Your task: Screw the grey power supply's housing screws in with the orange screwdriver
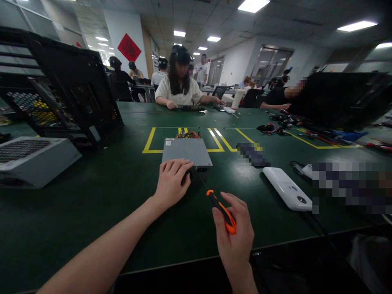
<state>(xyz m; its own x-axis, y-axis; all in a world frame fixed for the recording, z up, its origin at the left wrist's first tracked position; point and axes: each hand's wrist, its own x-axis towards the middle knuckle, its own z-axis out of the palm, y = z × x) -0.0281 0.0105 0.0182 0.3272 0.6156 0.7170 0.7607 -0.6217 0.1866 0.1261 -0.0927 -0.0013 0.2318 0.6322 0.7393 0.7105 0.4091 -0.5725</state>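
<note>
A grey computer power supply lies flat on the green table, with a bundle of coloured cables at its far side. My left hand grips its near edge, fingers over the top face and thumb down the front. In my right hand is a screwdriver with an orange and black handle, held loosely between thumb and fingers. Its thin shaft points up and left toward the front face of the power supply. Whether the tip touches a screw is too small to tell.
An open black computer case stands at left, behind a second power supply. On the right lie a white power bank, a blurred dark object and loose cables. Across the table sits a person.
</note>
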